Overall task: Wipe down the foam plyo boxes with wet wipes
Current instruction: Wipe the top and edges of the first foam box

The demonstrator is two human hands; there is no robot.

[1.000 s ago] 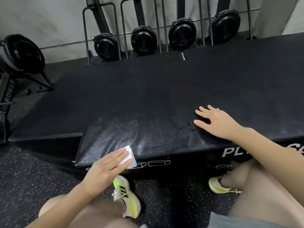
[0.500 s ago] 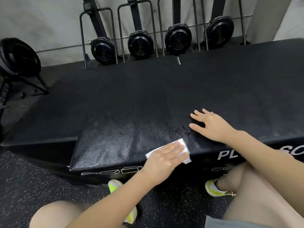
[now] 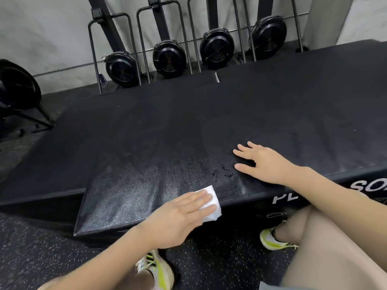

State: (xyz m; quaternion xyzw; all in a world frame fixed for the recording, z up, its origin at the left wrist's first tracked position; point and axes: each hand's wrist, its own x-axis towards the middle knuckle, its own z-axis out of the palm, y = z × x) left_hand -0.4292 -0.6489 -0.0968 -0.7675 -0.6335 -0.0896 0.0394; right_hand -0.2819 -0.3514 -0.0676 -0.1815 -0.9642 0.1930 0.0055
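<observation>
dim, even indoor light from overhead, with no hard shadows. a soft sheen glints off the wet front patch of the black foam box. the wide lens bows straight lines near the edges; the left hand is slightly motion-blurred.

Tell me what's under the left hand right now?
A white wet wipe lies under the left hand, pressed flat by straight fingers onto the plyo box top at its front edge. Only the wipe's right part shows; the rest is covered.
</observation>
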